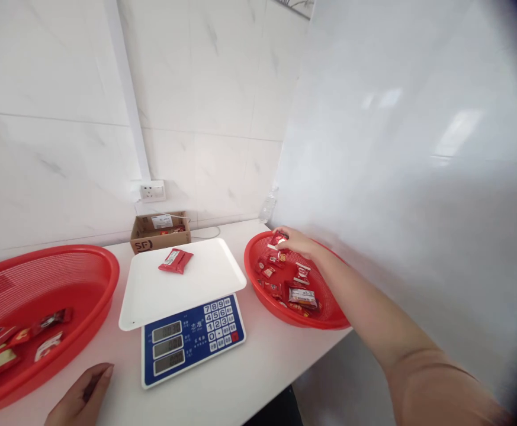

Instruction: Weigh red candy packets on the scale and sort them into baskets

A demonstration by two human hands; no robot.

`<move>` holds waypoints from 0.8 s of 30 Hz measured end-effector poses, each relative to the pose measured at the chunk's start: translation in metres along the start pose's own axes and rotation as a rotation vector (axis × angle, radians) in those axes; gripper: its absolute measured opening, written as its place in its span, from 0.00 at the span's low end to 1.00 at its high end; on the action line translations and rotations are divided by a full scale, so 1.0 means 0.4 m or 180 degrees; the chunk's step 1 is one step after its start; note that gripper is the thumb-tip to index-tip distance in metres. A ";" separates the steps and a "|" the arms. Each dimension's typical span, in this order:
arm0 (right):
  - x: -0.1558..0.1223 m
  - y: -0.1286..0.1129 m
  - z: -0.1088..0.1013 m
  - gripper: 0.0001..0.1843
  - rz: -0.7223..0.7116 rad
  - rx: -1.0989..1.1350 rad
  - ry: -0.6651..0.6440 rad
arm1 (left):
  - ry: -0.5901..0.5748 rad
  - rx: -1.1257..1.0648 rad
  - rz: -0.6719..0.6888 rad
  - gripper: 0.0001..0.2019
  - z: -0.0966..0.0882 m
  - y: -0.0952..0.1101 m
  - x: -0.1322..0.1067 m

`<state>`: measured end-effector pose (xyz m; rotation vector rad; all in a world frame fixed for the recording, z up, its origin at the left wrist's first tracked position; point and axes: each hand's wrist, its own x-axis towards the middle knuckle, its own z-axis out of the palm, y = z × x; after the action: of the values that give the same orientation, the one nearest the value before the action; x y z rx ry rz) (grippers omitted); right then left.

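My right hand (297,241) is over the far part of the right red basket (250,260), its fingers closed on a small red snack packet (278,238). Below it in that basket lie several red wrapped snacks and a larger white-and-brown packet (301,297). On the white pan (209,278) of a digital scale (196,340) rests a single red packet (176,260). My left hand (80,393) is low on the table between the left basket and the scale. Its thumb and fingers are curled together, with nothing visible in them.
A bigger red basket (107,278) with several snack packets stands at the left. Behind the scale is a small cardboard box (160,236) with packets inside, under a wall socket (153,191). A pale panel (395,177) rises close along the right side. The table's front edge runs diagonally.
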<state>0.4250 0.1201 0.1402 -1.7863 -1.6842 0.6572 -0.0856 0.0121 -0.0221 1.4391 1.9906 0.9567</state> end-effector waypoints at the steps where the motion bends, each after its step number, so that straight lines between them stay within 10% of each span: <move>1: 0.001 -0.030 0.006 0.24 -0.0094 0.0156 0.0001 | -0.0040 0.0041 0.0005 0.13 -0.002 0.009 -0.006; 14: 0.021 -0.310 0.343 0.25 -0.0847 0.0604 -0.0555 | -0.0070 0.0010 0.0217 0.16 -0.014 0.065 -0.051; 24: -0.009 -0.370 0.396 0.33 -0.1120 0.0225 -0.0588 | -0.0096 -0.0111 0.0284 0.16 -0.008 0.058 -0.054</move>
<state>0.2084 0.1333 0.1337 -1.3660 -2.0085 0.7287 -0.0674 -0.0048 -0.0021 1.5254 1.8928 0.9967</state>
